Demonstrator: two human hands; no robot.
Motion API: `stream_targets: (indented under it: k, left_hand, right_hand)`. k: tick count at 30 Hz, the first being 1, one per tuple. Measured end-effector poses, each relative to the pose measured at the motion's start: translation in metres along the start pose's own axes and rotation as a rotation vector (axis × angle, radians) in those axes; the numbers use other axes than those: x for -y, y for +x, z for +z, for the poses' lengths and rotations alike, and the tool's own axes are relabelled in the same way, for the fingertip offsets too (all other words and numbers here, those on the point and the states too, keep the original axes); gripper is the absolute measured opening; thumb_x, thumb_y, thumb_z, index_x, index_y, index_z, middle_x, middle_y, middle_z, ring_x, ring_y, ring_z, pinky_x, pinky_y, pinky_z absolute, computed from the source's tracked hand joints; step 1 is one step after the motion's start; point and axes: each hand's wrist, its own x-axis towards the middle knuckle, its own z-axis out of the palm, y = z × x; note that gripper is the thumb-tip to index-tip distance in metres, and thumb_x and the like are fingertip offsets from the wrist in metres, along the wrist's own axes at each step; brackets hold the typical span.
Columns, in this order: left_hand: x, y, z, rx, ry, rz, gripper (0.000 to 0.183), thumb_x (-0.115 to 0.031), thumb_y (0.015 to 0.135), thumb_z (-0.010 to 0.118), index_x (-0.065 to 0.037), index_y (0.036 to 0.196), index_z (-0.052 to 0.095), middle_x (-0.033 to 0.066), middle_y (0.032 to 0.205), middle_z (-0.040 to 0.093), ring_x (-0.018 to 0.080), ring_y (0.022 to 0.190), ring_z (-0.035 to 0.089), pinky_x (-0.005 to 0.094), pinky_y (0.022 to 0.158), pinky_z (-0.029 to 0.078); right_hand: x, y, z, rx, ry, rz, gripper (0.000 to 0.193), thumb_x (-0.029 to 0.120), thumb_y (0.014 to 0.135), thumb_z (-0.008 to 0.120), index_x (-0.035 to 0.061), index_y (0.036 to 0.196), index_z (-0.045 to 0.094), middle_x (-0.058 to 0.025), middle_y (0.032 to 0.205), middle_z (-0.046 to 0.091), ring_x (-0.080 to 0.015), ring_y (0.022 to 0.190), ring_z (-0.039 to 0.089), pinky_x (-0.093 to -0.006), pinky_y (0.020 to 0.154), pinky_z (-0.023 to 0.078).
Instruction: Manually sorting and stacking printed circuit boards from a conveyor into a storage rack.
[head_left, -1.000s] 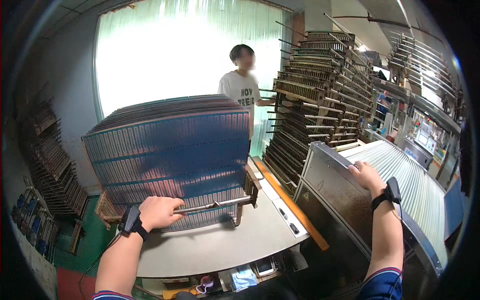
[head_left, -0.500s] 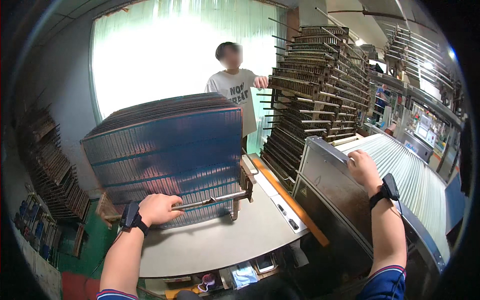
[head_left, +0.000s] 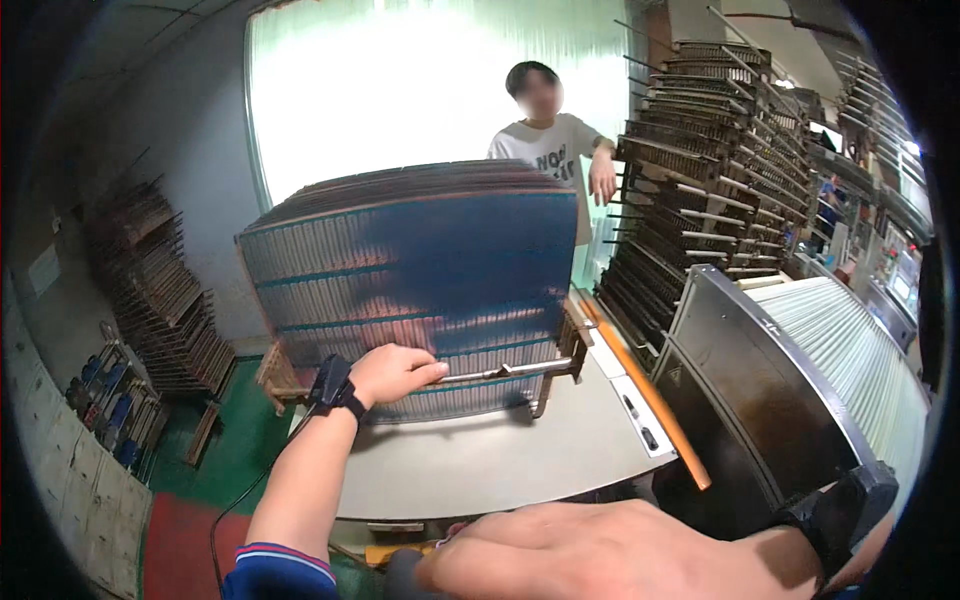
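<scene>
My left hand [head_left: 398, 372] is closed round the metal rod [head_left: 475, 376] that runs across the front of a rack. Upright in this rack stands a thick row of panels, the front panel [head_left: 410, 290] dark blue and coppery with a fine striped pattern. The rack rests on a pale tabletop [head_left: 480, 460]. My right hand [head_left: 610, 545] is close to the camera at the lower edge, back upward, over the table's near edge. It is slightly blurred, and its fingers are mostly hidden.
To the right is a metal-sided machine [head_left: 760, 400] with a bed of pale rollers [head_left: 850, 330]. An orange bar [head_left: 650, 400] runs beside the table. Tall stacked racks [head_left: 710, 160] stand behind it, with a co-worker [head_left: 545, 140] nearby. More racks [head_left: 165, 290] line the left wall.
My right hand has left the machine's edge and come in to the lower middle. My left hand keeps its grip on the rod. The view has turned left; the co-worker's hand hangs lower.
</scene>
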Motion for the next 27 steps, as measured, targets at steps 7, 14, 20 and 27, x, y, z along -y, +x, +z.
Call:
stream_targets:
  k: [7, 14, 20, 27]
  left_hand:
    - [0.006, -0.003, 0.004, -0.006, -0.008, 0.001, 0.048, -0.054, 0.093, 0.051, -0.011, 0.098, 0.072, 0.0131, 0.089, 0.070, 0.0317, 0.086, 0.067, 0.0410, 0.077, 0.051]
    - [0.018, -0.014, 0.001, -0.055, -0.040, -0.014, 0.046, -0.050, 0.092, 0.055, -0.008, 0.100, 0.072, 0.0141, 0.091, 0.071, 0.0323, 0.087, 0.068, 0.0403, 0.078, 0.052]
    - [0.005, -0.006, -0.001, -0.010, -0.074, -0.062, 0.042, -0.049, 0.092, 0.057, -0.011, 0.101, 0.073, 0.0116, 0.090, 0.072, 0.0292, 0.087, 0.068, 0.0394, 0.077, 0.052]
    - [0.015, -0.004, 0.004, -0.061, -0.035, 0.002, 0.044, -0.051, 0.093, 0.055, -0.012, 0.101, 0.073, 0.0120, 0.089, 0.071, 0.0301, 0.085, 0.067, 0.0393, 0.077, 0.051]
  right_hand:
    - [0.046, 0.034, 0.030, 0.746, -1.027, 0.203, 0.032, 0.021, 0.081, 0.059, 0.0025, 0.107, 0.057, -0.0160, 0.094, 0.060, -0.0352, 0.092, 0.060, -0.0483, 0.084, 0.047]
    - [0.057, 0.036, 0.042, 0.929, -1.393, 0.408, 0.039, 0.026, 0.081, 0.063, 0.0081, 0.115, 0.058, -0.0117, 0.106, 0.059, -0.0296, 0.101, 0.056, -0.0502, 0.093, 0.042]
    - [0.051, 0.033, 0.034, 0.730, -1.201, 0.390, 0.044, 0.025, 0.078, 0.070, 0.0120, 0.119, 0.059, -0.0092, 0.114, 0.057, -0.0273, 0.109, 0.051, -0.0520, 0.098, 0.037]
    - [-0.008, -0.005, -0.013, 0.303, -0.287, -0.019, 0.041, 0.018, 0.077, 0.069, 0.0085, 0.116, 0.060, -0.0107, 0.106, 0.061, -0.0283, 0.098, 0.057, -0.0465, 0.090, 0.044]
